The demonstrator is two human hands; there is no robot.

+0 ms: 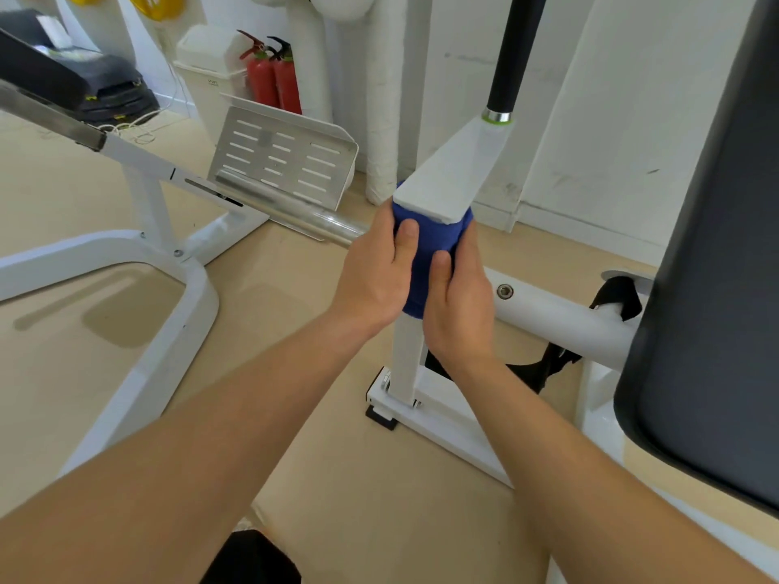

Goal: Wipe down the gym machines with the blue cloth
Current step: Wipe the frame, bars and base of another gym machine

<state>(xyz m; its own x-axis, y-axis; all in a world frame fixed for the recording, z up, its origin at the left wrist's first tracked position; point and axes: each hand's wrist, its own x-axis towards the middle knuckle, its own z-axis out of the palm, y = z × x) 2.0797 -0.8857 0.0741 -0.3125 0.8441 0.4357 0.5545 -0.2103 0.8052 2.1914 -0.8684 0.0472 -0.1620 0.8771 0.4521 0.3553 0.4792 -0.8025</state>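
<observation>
A blue cloth point(425, 250) is wrapped round a white upright post point(406, 356) of a gym machine, just under the post's slanted white top plate point(451, 179). My left hand point(375, 271) grips the cloth from the left, thumb pressed on its front. My right hand point(457, 297) grips it from the right, thumb on the cloth too. The fingers of both hands are hidden behind the post.
A black handle bar point(512, 56) rises from the plate. A black seat pad point(716, 288) fills the right side. A white bench frame point(160, 288) and a slotted metal footplate point(282, 158) stand to the left. Two red fire extinguishers point(274, 78) and a white bin point(206, 73) stand by the wall.
</observation>
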